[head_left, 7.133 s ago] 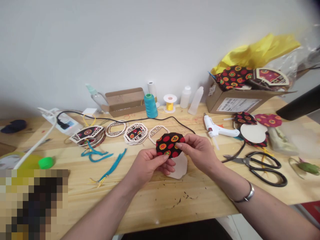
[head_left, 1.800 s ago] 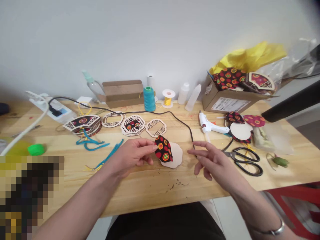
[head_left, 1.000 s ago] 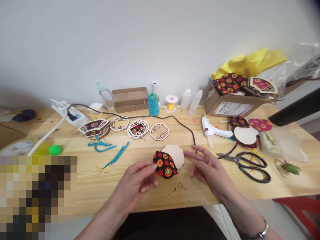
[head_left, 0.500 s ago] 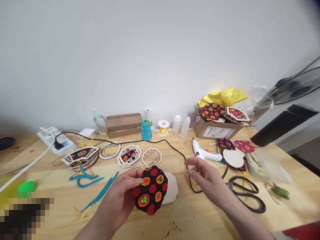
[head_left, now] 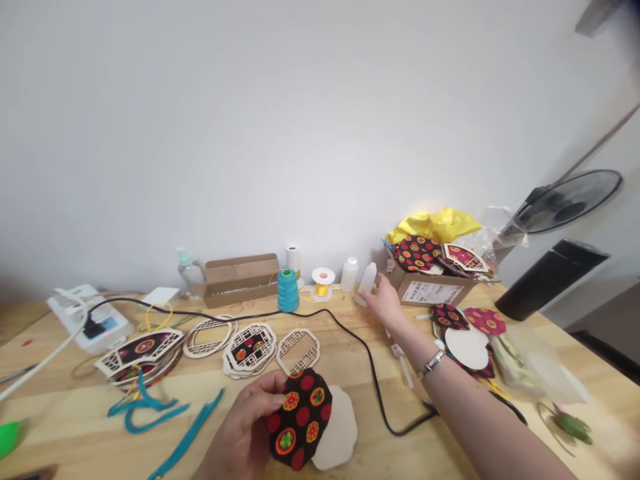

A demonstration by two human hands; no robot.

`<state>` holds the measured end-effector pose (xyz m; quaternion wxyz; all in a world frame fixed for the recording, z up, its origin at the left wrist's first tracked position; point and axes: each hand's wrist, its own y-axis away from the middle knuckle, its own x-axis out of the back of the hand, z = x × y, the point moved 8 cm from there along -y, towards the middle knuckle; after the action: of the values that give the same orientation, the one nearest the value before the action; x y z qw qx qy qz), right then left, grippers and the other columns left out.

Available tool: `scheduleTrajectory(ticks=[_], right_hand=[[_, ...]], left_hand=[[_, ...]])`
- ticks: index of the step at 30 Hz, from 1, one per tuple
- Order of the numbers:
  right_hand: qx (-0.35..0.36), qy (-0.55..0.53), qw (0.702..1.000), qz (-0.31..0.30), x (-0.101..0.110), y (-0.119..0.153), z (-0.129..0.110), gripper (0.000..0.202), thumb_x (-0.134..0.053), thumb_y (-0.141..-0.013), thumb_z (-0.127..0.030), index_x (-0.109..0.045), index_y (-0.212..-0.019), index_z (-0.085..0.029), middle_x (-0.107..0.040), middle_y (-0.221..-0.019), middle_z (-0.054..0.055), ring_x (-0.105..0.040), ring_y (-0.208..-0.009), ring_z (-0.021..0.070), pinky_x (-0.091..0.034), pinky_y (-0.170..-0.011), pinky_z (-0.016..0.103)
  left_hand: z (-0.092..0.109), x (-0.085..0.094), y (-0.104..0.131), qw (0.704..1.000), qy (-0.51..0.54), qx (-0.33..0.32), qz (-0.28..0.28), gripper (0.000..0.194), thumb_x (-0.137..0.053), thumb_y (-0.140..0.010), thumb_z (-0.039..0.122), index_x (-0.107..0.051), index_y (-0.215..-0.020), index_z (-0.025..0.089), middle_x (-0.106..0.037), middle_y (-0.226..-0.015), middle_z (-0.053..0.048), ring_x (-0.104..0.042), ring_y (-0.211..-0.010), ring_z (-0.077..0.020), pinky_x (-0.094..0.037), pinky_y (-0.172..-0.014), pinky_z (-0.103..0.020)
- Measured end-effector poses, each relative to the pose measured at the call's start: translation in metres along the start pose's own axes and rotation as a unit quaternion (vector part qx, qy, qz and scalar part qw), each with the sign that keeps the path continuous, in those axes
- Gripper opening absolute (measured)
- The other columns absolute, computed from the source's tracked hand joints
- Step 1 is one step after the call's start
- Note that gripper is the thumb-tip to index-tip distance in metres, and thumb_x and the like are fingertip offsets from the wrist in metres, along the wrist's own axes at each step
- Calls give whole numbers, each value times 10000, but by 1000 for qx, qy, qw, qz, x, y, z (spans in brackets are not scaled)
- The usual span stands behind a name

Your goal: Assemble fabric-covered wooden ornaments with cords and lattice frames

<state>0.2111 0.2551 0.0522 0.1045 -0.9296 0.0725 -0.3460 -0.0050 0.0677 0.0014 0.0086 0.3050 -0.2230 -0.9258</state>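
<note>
My left hand (head_left: pixel 253 413) pinches a black fabric piece (head_left: pixel 303 417) with red dots and flower prints by its left edge. Behind it, a pale scalloped board (head_left: pixel 339 433) is partly covered by the fabric. At the back of the table, my right hand (head_left: pixel 384 303) has its thumb and fingers around a small translucent squeeze bottle (head_left: pixel 369 277), which leans to the right. A second white bottle (head_left: pixel 349 275) stands upright just left of it. The white glue gun (head_left: pixel 400 360) lies under my right forearm, mostly hidden.
A black cable (head_left: pixel 350 330) snakes across the table from a power strip (head_left: pixel 95 327). Fretwork wooden frames (head_left: pixel 297 350), a teal thread cone (head_left: pixel 287 290) and teal cords (head_left: pixel 193 427) lie around. A cardboard box (head_left: pixel 430 290) with fabric pieces stands at the back right.
My right hand has moved forward from the middle of the table and closed around the leaning bottle. The left hand still holds the fabric piece. The view has tilted upward.
</note>
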Motion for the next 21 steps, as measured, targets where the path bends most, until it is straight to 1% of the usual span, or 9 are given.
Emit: scheduleTrajectory(ticks=[4,8,10,12,14,16,17,19,21], right_hand=[[-41,22,999,22,-3,-9,5,397,-617,-703,-272,-594,-1076,-140,-678,-1034,175,-640,-972,336,-490,-820,429],[-45,29,998,25,1,-8,-3,221,-585,-714,-262,-633,-892,-141,-693,-875,171,-654,-847,339,-494,-740,425],[-34,23,999,27,11,4,-12,237,-566,-741,-281,-615,-917,-131,-680,-905,175,-644,-869,333,-484,-758,421],[-3,5,1000,18,23,22,-27,279,-521,-798,-305,-566,-1024,-147,-660,-1011,144,-623,-932,284,-467,-826,396],[46,-27,999,-11,34,46,-44,284,-493,-849,-365,-526,-1071,-192,-629,-1085,90,-591,-996,226,-453,-874,341],[156,-68,983,-68,40,75,-67,275,-448,-892,-386,-519,-1076,-193,-607,-1045,90,-573,-976,221,-453,-861,349],[177,-77,976,-102,38,89,-72,268,-416,-914,-384,-525,-1080,-204,-598,-1023,84,-570,-952,215,-458,-847,349],[174,-102,962,-185,27,115,-69,337,-373,-938,-377,-462,-1225,-225,-600,-964,80,-580,-846,204,-482,-763,341],[168,-128,954,-215,16,135,-62,510,-397,-932,-380,-265,-1406,-245,-597,-940,79,-581,-789,208,-491,-722,353]], left_hand=[[1,-2,0,1000,6,-2,0,145,-709,-533,221,-585,-575,159,-612,-570,-19,-582,-554,-165,-426,-530,-253],[6,0,0,1000,8,-15,13,140,-706,-541,207,-584,-584,155,-613,-590,-12,-579,-560,-154,-433,-547,-250],[7,2,1,1000,11,-20,21,122,-694,-550,188,-593,-608,153,-632,-624,-15,-595,-587,-157,-441,-566,-249],[10,4,1,999,22,-33,32,112,-681,-555,180,-600,-628,154,-631,-622,-9,-603,-604,-159,-454,-581,-253],[9,7,-1,998,29,-36,48,113,-667,-554,160,-609,-650,152,-638,-636,-6,-613,-624,-159,-467,-600,-255],[9,8,-3,997,40,-41,58,124,-647,-561,143,-623,-682,148,-659,-683,-15,-628,-665,-166,-485,-628,-264],[9,10,-4,996,50,-41,65,132,-638,-564,134,-627,-694,150,-665,-697,-14,-632,-678,-169,-493,-639,-270],[9,12,-5,993,68,-45,81,141,-621,-570,122,-632,-707,152,-675,-711,-17,-638,-689,-173,-505,-644,-279],[11,15,-6,991,77,-55,95,141,-607,-577,118,-635,-711,150,-684,-721,-24,-643,-692,-178,-514,-643,-286]])
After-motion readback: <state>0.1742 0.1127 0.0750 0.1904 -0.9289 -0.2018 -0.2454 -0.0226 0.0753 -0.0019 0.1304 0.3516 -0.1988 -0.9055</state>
